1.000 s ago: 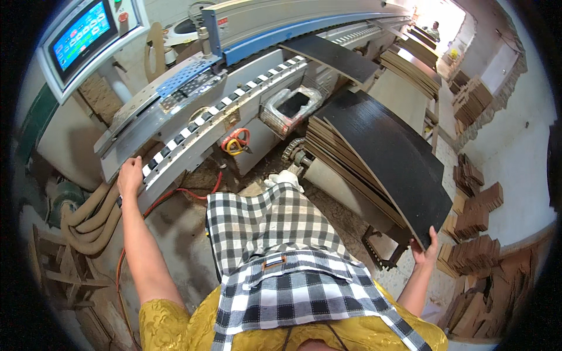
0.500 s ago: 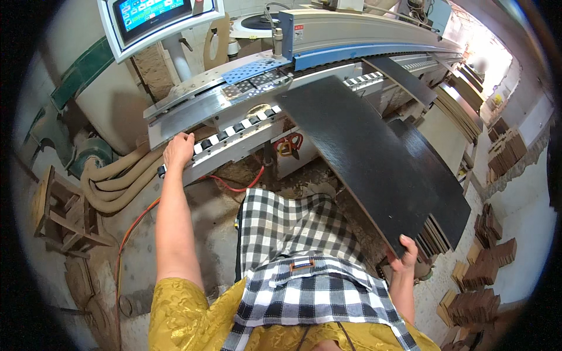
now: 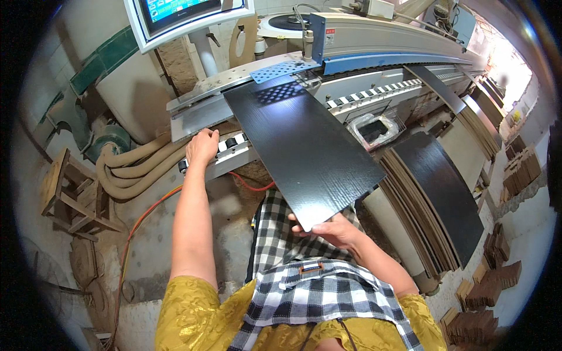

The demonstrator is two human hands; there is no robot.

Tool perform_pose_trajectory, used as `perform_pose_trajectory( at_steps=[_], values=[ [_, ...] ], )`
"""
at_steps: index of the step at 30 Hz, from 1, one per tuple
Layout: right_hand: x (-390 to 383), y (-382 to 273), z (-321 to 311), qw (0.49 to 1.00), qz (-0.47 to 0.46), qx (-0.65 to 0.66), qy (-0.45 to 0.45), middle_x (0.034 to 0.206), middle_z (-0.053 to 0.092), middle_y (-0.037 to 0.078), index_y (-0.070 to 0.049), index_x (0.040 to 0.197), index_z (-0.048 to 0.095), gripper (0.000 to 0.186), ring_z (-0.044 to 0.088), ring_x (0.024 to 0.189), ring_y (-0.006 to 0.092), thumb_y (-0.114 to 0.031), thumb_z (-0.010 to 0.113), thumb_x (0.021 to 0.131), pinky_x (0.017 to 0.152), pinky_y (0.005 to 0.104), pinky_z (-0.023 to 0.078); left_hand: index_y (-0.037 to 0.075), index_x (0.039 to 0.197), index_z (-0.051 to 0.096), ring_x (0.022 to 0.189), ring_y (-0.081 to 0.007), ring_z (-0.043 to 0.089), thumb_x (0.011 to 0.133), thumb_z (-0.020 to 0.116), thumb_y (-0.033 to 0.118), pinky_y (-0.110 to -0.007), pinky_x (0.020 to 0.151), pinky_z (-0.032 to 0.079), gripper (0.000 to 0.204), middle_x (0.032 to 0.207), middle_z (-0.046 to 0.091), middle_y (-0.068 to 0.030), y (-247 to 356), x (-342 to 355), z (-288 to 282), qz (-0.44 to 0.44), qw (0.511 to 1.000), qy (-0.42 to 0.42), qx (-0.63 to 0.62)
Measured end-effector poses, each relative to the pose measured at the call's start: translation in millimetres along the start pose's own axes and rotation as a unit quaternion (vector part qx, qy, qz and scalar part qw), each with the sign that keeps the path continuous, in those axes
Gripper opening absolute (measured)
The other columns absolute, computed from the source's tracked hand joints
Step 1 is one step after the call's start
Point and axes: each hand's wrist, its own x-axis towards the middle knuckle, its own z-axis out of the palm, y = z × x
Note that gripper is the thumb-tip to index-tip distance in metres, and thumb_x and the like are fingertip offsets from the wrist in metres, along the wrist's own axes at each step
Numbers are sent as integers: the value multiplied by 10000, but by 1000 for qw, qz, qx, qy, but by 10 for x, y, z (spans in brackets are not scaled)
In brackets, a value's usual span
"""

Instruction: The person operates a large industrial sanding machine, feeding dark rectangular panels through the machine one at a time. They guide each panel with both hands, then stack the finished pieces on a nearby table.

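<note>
Black panel [image 3: 304, 155] gripped in right hand [image 3: 336, 231], crossing roller rail [image 3: 376, 94], left hand [image 3: 202, 147] grip unclear, stacked boards [image 3: 439, 193], stool [image 3: 54, 178]

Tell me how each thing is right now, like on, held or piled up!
Screen: lit up
Black board: held at its near corner
Right hand: gripping that corner
Left hand: resting at the near end of the rail, fingers curled
Pile of boards: stacked up
Hoses: bent in curves
Checked apron: worn
</note>
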Motion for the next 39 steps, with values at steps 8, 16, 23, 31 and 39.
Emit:
perform_pose_trajectory(
  at_steps=[8, 16, 23, 31, 39],
  values=[
    [276, 117, -4, 991, -33, -129, -20, 1062, 613, 147, 9, 1141, 517, 394, 599, 969, 210, -45, 638, 769, 835, 300, 482, 110, 984, 640, 954, -346, 575, 857, 430, 398, -426, 839, 432, 379, 973, 625, -183, -17, 13, 5, 1, 1000, -1, 3],
    [215, 222, -5, 992, -56, -110, 0, 1040, 616, 108, 18, 1087, 552, 283, 586, 966, 174, -50, 592, 815, 864, 290, 452, 115, 1022, 628, 974, -340, 572, 859, 423, 405, -418, 851, 428, 391, 1003, 619, -181, 36, -38, -43, -7, 1000, -9, 4],
    [213, 285, 3, 988, -80, -129, 12, 971, 631, 71, 2, 1034, 587, 211, 589, 887, 137, -66, 579, 834, 800, 269, 471, 121, 1046, 614, 1000, -345, 560, 854, 424, 420, -420, 864, 423, 403, 1030, 613, -175, 17, -11, -23, -11, 1000, -15, 8],
    [141, 291, -99, 978, -85, -176, 79, 867, 649, 58, 9, 958, 615, 160, 602, 809, 132, -85, 581, 834, 720, 259, 489, 112, 1040, 612, 985, -356, 563, 855, 422, 427, -424, 862, 420, 412, 1008, 616, -187, -14, 8, 3, -4, 1000, -5, 10],
    [21, 180, -396, 964, -133, -152, 172, 836, 648, 126, 50, 915, 602, 145, 630, 693, 175, -68, 550, 847, 662, 280, 513, 112, 1035, 615, 979, -356, 566, 858, 419, 426, -420, 856, 425, 411, 1000, 618, -189, 12, 1, -3, -1, 1000, -3, 16]
  ],
)
